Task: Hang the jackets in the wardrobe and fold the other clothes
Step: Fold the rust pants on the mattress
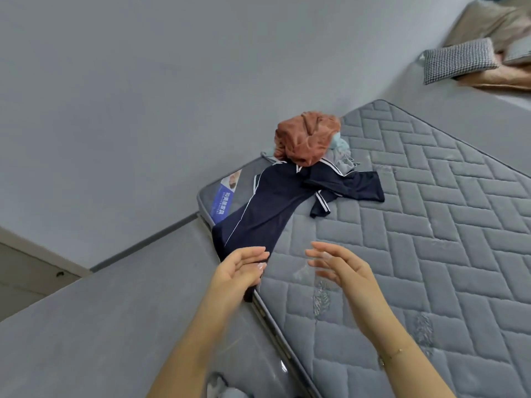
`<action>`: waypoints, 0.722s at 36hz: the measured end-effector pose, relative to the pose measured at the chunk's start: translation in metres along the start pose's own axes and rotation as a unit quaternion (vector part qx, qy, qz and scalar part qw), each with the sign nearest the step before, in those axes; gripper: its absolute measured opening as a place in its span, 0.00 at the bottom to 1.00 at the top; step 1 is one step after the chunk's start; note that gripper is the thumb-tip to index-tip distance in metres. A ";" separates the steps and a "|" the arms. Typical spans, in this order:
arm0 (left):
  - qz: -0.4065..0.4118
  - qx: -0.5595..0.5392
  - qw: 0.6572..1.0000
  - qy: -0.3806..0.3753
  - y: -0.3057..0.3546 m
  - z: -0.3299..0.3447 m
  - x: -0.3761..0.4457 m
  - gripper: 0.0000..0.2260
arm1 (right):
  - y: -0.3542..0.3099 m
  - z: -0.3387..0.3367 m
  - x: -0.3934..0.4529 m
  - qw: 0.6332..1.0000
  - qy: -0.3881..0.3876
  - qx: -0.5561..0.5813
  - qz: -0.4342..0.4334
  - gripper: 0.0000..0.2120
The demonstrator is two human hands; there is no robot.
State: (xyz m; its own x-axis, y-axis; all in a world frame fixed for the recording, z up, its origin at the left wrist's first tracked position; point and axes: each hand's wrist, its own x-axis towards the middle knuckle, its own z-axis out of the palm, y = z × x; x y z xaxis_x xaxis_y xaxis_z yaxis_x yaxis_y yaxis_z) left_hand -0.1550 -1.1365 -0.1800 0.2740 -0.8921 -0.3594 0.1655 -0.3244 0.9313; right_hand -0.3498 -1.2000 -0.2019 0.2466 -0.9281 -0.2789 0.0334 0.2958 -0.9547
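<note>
Navy garment [267, 208] with white stripes sprawls rumpled across mattress [431, 225].

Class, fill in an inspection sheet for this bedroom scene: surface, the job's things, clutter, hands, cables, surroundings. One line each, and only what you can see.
Surface: grey quilted mattress, bare, with a blue label at its corner.
Job's things: navy garment with white stripes spread out, one end draped over the mattress edge; rust-brown garment bunched on top of its far end; pale blue-grey cloth partly hidden behind that.
Clutter: nothing seen.
Hands: left hand open, at the navy garment's near end, contact unclear; right hand open above the mattress, holding nothing.
Cables: nothing seen.
Surroundings: grey wall; checked pillow and beige bedding at the far end.
</note>
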 end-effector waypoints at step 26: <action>-0.031 -0.010 0.996 -0.078 0.114 -0.012 0.423 0.11 | -0.048 0.039 0.378 0.985 0.155 0.033 0.074 0.09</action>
State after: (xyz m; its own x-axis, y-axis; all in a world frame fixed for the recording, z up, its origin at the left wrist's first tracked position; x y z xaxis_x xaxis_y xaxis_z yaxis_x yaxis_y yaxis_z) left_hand -0.0093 -1.5469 -0.2268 0.1122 -0.9090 -0.4015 0.1963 -0.3758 0.9057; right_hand -0.2207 -1.5560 -0.2580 -0.0541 -0.8949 -0.4430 0.0846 0.4380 -0.8950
